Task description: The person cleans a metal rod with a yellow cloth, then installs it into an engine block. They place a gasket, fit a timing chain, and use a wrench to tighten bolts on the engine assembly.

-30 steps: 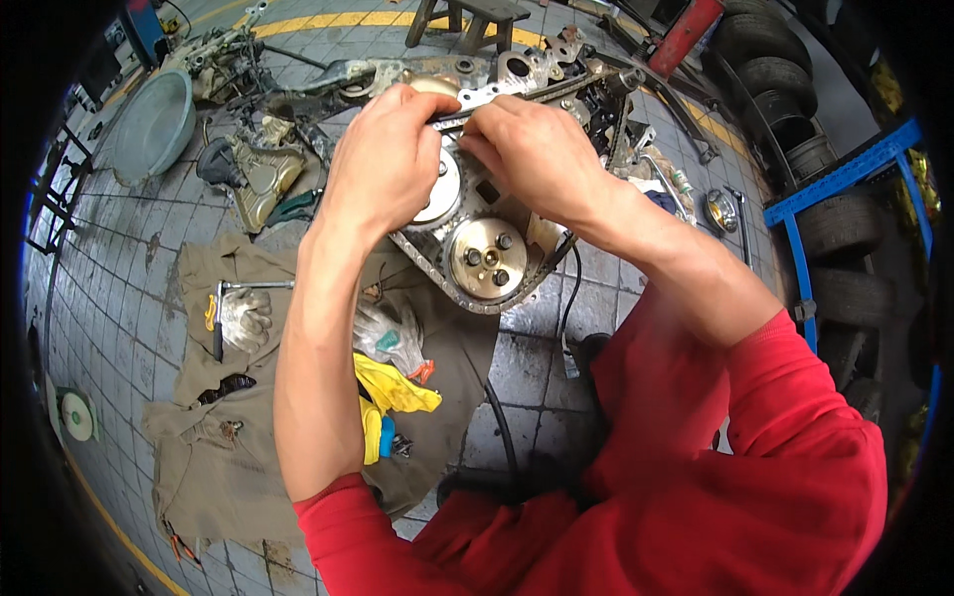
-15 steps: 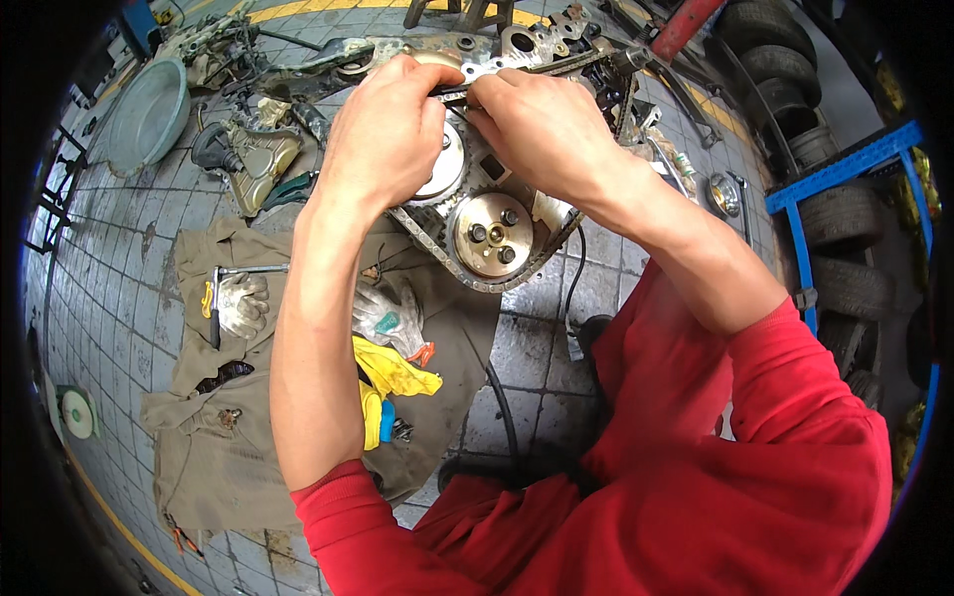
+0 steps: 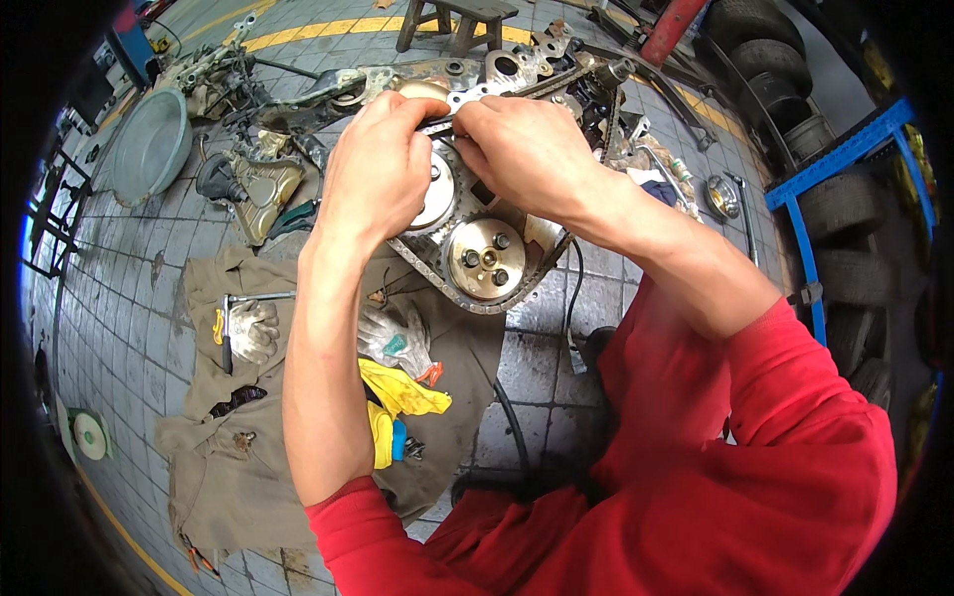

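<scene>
Both my hands are at the upper part of an engine with a silver sprocket (image 3: 487, 260) that has several bolts in its face. A timing chain (image 3: 434, 278) loops under this sprocket and rises along both sides. My left hand (image 3: 376, 164) is closed, its thumb and fingers pinching the chain's upper run. Close beside it, my right hand (image 3: 522, 149) is closed on the same run, fingers bent downward. The fingertips are partly hidden. Behind my left hand a second round silver wheel (image 3: 437, 194) shows in part.
On the left, a brown cloth (image 3: 298, 477) carries work gloves (image 3: 253, 333), a ratchet wrench (image 3: 228, 338) and a yellow rag (image 3: 407, 387). Beyond lie a grey basin (image 3: 149, 144) and engine parts. A wooden stool (image 3: 462, 20) stands behind; tyres (image 3: 845, 219) and a blue frame (image 3: 840, 179) are right.
The view has shifted slightly, so the engine's lower sprocket and the cloth sit lower in the picture. Both hands remain closed at the chain, with little visible movement along it.
</scene>
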The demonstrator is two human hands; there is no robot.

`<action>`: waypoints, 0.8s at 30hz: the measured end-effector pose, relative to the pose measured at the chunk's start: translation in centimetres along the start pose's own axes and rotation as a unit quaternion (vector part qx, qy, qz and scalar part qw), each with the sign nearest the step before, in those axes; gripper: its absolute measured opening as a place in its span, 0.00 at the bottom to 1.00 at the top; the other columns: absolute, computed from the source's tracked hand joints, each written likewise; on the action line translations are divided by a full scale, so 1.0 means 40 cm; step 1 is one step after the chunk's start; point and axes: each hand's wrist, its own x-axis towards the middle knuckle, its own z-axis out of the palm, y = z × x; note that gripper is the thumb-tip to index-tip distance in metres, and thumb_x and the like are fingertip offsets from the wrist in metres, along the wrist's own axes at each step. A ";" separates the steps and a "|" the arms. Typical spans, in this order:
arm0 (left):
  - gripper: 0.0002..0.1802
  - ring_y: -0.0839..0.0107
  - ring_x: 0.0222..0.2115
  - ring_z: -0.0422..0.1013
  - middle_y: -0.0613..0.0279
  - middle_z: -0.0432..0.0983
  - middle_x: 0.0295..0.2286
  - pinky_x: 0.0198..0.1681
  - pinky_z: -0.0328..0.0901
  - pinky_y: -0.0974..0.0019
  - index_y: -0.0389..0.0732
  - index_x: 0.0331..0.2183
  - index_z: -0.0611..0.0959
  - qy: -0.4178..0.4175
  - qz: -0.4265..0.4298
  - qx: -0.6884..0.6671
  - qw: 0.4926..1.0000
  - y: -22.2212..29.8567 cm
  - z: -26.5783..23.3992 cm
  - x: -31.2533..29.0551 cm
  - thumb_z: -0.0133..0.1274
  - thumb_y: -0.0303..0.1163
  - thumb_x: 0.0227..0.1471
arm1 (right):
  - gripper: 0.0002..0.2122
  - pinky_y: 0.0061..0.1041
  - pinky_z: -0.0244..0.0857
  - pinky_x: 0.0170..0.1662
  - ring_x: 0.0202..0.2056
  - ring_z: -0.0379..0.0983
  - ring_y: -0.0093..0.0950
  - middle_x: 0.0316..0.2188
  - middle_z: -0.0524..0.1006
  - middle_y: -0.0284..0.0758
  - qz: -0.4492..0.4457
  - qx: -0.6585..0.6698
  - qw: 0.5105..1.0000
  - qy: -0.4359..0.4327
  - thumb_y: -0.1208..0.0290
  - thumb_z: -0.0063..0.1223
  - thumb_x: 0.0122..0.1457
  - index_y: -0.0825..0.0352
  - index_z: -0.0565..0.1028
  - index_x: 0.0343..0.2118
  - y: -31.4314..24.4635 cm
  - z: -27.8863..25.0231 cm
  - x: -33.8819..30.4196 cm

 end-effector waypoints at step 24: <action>0.18 0.46 0.52 0.76 0.46 0.82 0.48 0.59 0.70 0.50 0.38 0.49 0.87 0.004 0.029 0.015 0.999 -0.014 0.004 -0.001 0.48 0.27 0.61 | 0.18 0.48 0.78 0.33 0.29 0.84 0.48 0.26 0.84 0.47 0.021 -0.040 0.999 0.005 0.58 0.54 0.68 0.69 0.81 0.29 -0.009 -0.011 0.002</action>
